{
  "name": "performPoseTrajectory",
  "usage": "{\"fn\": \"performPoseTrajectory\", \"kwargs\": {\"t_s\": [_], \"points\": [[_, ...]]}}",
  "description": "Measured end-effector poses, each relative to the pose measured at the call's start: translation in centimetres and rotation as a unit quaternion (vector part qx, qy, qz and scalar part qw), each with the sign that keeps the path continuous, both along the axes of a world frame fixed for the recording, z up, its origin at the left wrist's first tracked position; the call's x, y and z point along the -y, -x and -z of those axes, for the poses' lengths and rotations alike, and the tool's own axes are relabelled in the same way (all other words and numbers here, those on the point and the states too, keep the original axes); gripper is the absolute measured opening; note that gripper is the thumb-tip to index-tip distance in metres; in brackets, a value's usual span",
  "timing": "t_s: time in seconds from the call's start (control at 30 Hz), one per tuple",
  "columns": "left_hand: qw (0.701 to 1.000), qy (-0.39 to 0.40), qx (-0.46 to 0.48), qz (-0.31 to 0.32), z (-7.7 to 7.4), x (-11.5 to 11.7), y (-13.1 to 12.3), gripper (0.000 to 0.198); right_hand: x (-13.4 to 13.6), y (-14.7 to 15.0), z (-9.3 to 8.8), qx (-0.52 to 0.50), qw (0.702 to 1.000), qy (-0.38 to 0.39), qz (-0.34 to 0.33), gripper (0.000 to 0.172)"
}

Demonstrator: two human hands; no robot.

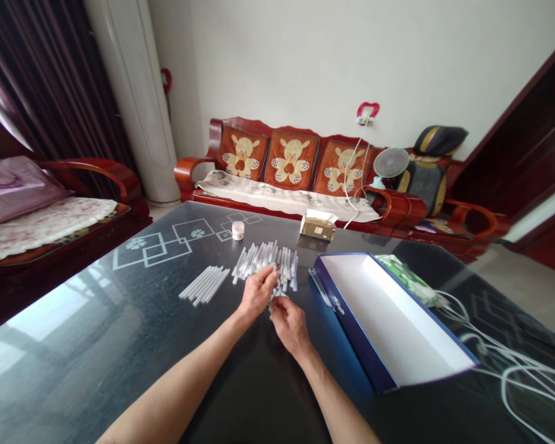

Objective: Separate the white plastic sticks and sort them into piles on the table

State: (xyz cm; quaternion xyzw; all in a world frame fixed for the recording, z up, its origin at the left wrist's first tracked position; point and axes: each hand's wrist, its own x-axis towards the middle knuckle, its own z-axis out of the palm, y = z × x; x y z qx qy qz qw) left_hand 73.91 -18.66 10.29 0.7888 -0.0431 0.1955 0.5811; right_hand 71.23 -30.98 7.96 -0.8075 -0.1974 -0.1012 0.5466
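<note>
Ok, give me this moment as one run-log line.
left hand at tube pile, grip unclear | right hand pinching white tube | smaller row to left | blue box open at right

Tubes (266,262) on table (120,333), small bundle (204,285) left, open box (388,317) right.

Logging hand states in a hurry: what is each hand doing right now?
Left hand: fingers closed on white sticks.
Right hand: pinching a small white piece, unclear what.

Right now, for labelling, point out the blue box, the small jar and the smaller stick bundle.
blue box (398,320), head view, bare inner floor
small jar (237,230), head view, its side
smaller stick bundle (204,285), head view, its middle
</note>
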Motion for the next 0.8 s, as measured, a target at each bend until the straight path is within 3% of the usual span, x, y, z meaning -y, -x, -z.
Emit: {"fn": "performPoseTrajectory", "kwargs": {"t_s": [0.07, 0.13, 0.23, 0.33, 0.47, 0.63, 0.8], "points": [[0.979, -0.183, 0.080, -0.035, 0.7, -0.6, 0.5, 0.035, 1.1, -1.4, 0.1, 0.028, 0.999, -0.019, 0.042, 0.021], [0.936, -0.322, 0.135, -0.054, 1.7, -1.0, 1.1, 0.032, 2.0, -2.6, 0.2, 0.065, 0.995, -0.022, 0.070, 0.025], [0.891, -0.418, 0.165, -0.059, 3.3, -1.1, 1.5, 0.029, 2.7, -3.7, 0.8, 0.118, 0.991, 0.010, 0.059, 0.028], [0.874, -0.453, 0.172, -0.042, 4.3, -1.0, 1.6, 0.025, 2.7, -3.7, 1.7, 0.145, 0.988, 0.034, 0.048, 0.028], [0.874, -0.455, 0.169, -0.018, 4.5, -0.9, 1.2, 0.024, 2.6, -3.6, 2.7, 0.145, 0.987, 0.043, 0.057, 0.024], [0.887, -0.429, 0.172, -0.019, 4.8, -0.9, 0.4, 0.026, 2.7, -3.9, 2.5, 0.129, 0.987, 0.060, 0.072, 0.024], [0.892, -0.417, 0.174, -0.012, 4.7, -1.1, 0.2, 0.025, 2.6, -4.2, 2.1, 0.093, 0.994, 0.023, 0.053, 0.024]]}}
